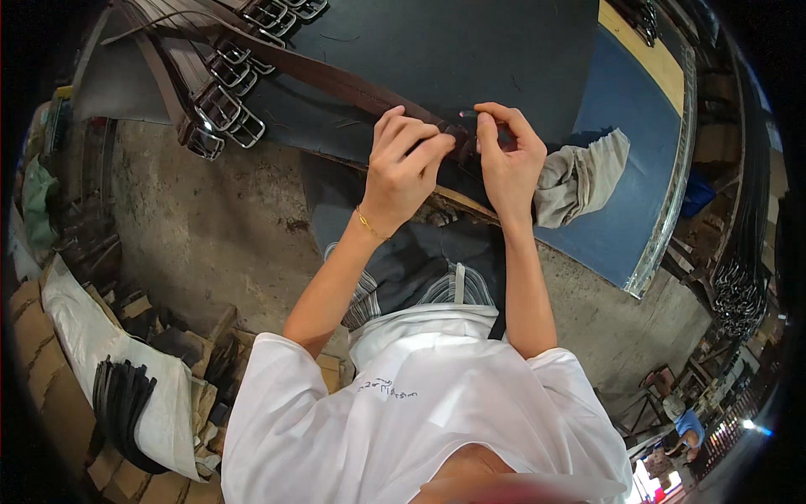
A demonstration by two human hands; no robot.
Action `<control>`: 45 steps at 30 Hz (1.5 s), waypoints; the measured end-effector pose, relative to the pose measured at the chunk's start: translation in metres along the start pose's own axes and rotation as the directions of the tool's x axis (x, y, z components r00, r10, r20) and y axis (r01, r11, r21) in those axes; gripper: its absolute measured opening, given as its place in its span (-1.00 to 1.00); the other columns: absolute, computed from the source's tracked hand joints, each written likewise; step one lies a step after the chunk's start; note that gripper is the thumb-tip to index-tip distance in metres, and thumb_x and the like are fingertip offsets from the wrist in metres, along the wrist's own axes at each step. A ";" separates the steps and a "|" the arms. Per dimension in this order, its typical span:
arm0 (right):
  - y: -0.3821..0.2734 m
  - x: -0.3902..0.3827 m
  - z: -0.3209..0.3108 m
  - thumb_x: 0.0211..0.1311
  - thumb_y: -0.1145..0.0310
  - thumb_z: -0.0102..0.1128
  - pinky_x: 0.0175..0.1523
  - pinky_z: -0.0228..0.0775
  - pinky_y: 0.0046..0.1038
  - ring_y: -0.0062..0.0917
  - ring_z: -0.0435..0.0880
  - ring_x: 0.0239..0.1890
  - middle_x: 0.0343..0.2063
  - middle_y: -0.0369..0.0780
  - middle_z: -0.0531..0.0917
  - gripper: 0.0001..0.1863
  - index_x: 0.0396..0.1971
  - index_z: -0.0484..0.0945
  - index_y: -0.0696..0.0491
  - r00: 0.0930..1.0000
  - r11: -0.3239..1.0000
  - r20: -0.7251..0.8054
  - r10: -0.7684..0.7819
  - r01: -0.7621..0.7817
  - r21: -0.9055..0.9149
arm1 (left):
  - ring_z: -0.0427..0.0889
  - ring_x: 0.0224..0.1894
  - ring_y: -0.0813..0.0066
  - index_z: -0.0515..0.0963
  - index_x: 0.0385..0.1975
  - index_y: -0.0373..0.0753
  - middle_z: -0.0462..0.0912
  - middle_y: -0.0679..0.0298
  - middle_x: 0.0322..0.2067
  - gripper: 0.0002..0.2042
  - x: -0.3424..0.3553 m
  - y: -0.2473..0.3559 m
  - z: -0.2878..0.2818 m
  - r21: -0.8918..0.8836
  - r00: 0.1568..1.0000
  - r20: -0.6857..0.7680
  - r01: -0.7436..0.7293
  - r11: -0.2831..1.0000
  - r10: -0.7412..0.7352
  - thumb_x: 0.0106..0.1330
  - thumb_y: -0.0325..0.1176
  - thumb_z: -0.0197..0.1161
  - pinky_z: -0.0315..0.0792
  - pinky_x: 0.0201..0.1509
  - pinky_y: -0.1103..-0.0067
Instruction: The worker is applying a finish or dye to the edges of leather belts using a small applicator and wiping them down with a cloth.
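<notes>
A worker's left hand (407,164) pinches the end of a long, dark-brown leather strap (353,88) stretched across a black table (453,42); the right hand (516,160), grip nearly closed, holds a slim, pink-tipped object (468,113).

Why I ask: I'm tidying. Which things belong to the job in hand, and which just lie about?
Seemingly in the job:
brown strap, at the left hand
small slim item, in the right hand
buckled straps, probably

Seemingly lying about:
grey cloth
black straps, lower left
</notes>
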State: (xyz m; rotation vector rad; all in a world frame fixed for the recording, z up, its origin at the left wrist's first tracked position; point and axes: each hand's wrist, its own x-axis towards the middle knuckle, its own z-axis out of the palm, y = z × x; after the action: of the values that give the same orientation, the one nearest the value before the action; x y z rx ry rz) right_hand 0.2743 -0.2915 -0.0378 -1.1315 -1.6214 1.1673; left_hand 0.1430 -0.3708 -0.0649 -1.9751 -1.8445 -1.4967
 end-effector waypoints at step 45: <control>-0.005 -0.002 0.005 0.16 0.62 0.26 -0.49 0.27 -0.66 -0.76 0.48 -0.56 -0.49 -0.29 0.62 -0.89 -0.31 0.69 0.20 0.995 0.985 0.091 -0.034 0.048 -0.164 | 0.59 -0.32 0.36 0.66 -0.37 -0.31 0.56 0.29 -0.36 -0.76 -0.007 0.000 0.009 0.039 0.998 -0.058 0.034 0.999 -0.032 -0.11 -0.65 0.34 0.41 0.21 0.17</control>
State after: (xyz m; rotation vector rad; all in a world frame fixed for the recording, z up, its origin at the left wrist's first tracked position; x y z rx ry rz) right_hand 0.2696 -0.2956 -0.0339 -1.1585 -1.8293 1.0851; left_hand 0.1495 -0.3704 -0.0737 -1.8727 -1.8775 -1.4962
